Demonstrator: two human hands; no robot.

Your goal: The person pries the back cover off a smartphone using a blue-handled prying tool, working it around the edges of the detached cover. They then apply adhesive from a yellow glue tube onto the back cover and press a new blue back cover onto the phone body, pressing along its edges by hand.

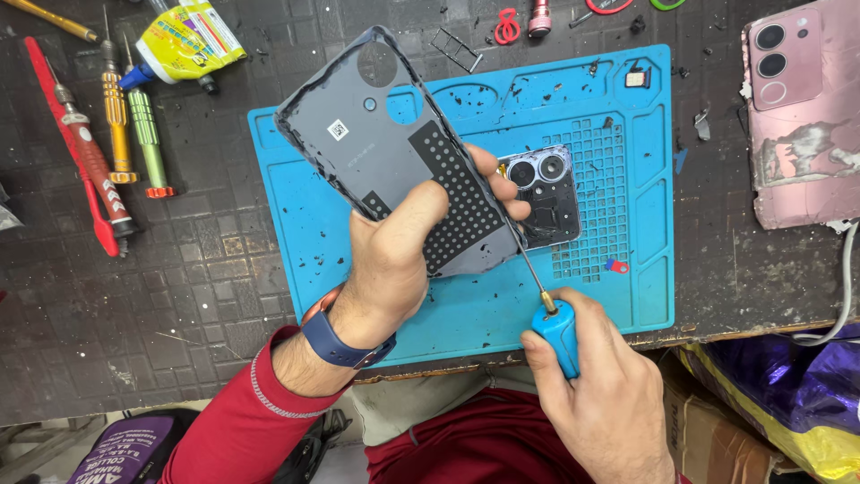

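Blue-handled screwdriver [555,330] scrapes grey back cover [394,152] (edge glue-blackened).

A single head-worn camera looks steeply down from close above the person's lap onto the dark surface [179,296], facing its far edge, with the blue work mat [627,269] near centre and both forearms entering from the bottom.

left hand [394,260] gripping a grey phone back cover [394,143] tilted over the blue mat [296,242], right hand [600,385] holding a blue-handled screwdriver [555,333], tip at the cover's edge, pink phone [802,116] off right on the table [206,296]
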